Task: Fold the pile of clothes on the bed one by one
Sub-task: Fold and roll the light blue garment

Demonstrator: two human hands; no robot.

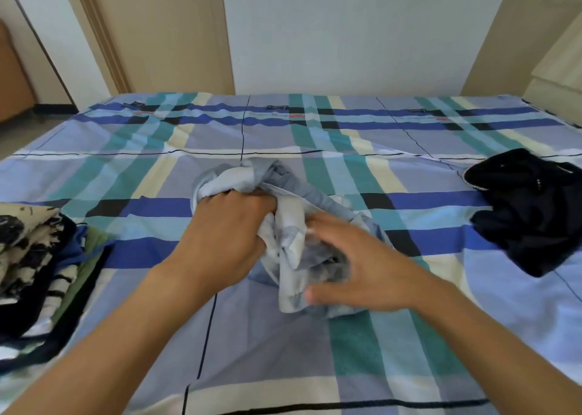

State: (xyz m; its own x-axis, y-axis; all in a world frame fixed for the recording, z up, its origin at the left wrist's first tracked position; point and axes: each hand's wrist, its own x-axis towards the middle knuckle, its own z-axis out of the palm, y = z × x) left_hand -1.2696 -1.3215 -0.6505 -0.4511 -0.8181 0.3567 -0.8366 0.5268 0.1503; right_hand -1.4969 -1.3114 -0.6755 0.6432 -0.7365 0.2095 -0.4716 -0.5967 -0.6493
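The bed under its checked sheet carries everything: a stack of folded clothes at the bed's left edge, a crumpled dark garment near the bed's right side, and a bunched pale blue garment at the bed's middle, the piece now in hand. That garment is twisted into a tight wad, so the likely trouble is that pulling it apart from the wrong fold drags a sleeve or hem inside out, or leaves it knotted rather than flat; a hard tug might also wrinkle the sheet beneath and spoil the folding surface. The pale cloth also blends with the sheet's own blue, so its edges may be hard to find. Both forearms reach in from the bed's near edge. The left hand lies knuckles up with its fingers curled into the top of the wad, gripping it. The right hand is blurred, palm down over the lower part, fingers spread; whether it pinches cloth I cannot tell
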